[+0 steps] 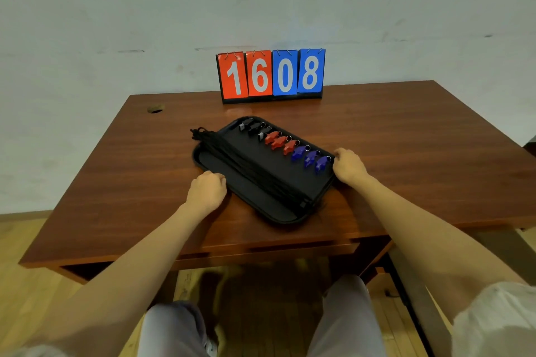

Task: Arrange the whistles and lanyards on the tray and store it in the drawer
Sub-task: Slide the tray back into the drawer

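Note:
A black tray [249,191] lies at an angle in the middle of the brown table. Along its far right side runs a row of whistles: black ones [253,127], red ones [278,140], blue ones [310,156]. A bundle of black lanyards [246,164] stretches lengthwise down the tray. My left hand [206,190] grips the tray's near left edge with curled fingers. My right hand [348,166] grips the tray's right edge beside the last blue whistle.
A flip scoreboard [271,75] reading 1608 stands at the table's back edge against the wall. A closed drawer front [261,249] runs under the table's near edge, above my knees. A cable hole [155,109] sits at the table's back left.

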Action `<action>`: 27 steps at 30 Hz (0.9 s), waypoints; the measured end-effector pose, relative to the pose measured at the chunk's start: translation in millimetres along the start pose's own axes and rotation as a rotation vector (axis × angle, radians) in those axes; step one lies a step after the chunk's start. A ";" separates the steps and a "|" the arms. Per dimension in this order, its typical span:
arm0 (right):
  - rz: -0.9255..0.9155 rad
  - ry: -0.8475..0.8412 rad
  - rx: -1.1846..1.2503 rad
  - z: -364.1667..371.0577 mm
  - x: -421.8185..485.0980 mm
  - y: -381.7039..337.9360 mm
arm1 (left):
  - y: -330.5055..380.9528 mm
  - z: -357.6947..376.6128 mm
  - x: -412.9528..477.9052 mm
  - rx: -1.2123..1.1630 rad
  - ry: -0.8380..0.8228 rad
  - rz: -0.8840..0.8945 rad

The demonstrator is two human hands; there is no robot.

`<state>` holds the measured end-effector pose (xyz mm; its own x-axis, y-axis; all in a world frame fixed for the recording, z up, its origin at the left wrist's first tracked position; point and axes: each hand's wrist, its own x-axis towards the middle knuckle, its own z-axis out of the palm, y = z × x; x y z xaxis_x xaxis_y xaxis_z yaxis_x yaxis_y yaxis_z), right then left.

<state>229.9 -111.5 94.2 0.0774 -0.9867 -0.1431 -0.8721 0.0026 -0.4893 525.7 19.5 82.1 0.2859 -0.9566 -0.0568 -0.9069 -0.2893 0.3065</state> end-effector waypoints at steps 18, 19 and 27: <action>0.232 -0.114 0.421 -1.3 -22.1 17.0 | 19.1 2.1 52.0 -0.156 -0.085 -0.066; 0.256 -0.120 0.495 -1.8 -23.9 16.3 | 19.7 2.0 54.1 -0.160 -0.089 -0.054; 0.303 -0.133 0.547 -4.8 -32.6 17.9 | 38.2 0.1 69.0 -0.213 -0.136 0.021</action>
<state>209.5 -80.1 94.2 -0.0443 -0.9006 -0.4324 -0.4947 0.3958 -0.7737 510.7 -57.5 89.8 0.2105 -0.9624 -0.1715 -0.8220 -0.2692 0.5018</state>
